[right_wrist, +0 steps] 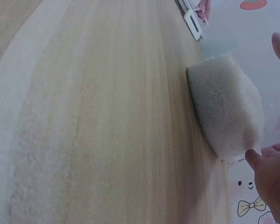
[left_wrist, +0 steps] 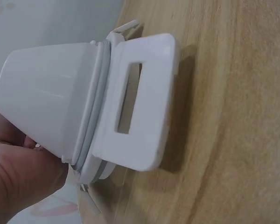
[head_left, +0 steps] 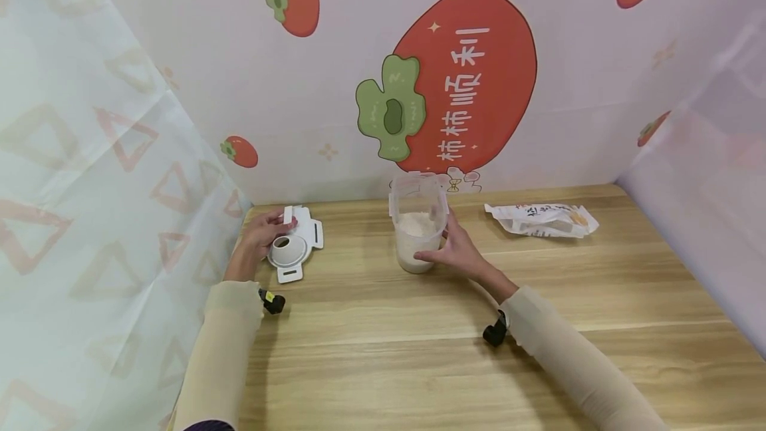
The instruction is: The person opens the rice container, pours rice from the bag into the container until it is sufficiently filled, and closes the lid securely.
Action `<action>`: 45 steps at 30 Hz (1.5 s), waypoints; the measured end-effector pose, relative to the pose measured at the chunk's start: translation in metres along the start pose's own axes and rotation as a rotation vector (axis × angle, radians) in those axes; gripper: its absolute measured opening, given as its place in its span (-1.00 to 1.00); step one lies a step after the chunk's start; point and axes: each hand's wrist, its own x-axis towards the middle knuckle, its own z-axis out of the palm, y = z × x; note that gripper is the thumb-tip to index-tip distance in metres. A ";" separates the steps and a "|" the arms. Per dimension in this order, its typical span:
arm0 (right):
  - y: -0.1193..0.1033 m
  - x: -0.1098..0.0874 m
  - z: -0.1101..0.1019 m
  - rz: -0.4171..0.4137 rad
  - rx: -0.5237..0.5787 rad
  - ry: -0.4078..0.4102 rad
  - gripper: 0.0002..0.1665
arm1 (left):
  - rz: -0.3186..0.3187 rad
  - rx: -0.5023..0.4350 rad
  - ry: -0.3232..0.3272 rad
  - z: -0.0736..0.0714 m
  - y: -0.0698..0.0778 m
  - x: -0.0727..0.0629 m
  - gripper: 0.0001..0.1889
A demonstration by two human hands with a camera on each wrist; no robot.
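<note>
A white plastic lid [head_left: 304,230] with a cone-shaped spout [head_left: 288,251] and slotted side flaps lies at the left of the table. My left hand [head_left: 267,230] grips it by its left side; the left wrist view shows the thumb side of the hand [left_wrist: 23,172] against the spout's base. Mid-table, near the back, a clear plastic container [head_left: 419,218] stands upright without a lid, partly filled with white grains [head_left: 415,226] like rice. My right hand [head_left: 457,248] holds its right side, thumb across the front and fingers round toward the back.
A crumpled white packet [head_left: 541,219] with printed characters lies at the back right of the wooden table [head_left: 383,351]. Behind rises a wall covering [head_left: 335,98] with persimmon prints, and patterned sheets flank both sides.
</note>
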 end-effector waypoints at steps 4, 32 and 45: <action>0.000 -0.001 0.000 -0.001 0.006 0.003 0.64 | 0.023 -0.013 -0.019 0.002 0.002 -0.002 -0.23; 0.005 0.001 0.002 0.007 0.007 0.024 0.55 | 0.218 0.054 -0.080 0.056 0.057 -0.034 -0.35; 0.003 0.000 0.002 0.005 0.012 0.021 0.57 | 0.281 0.035 -0.116 0.092 0.090 -0.046 -0.35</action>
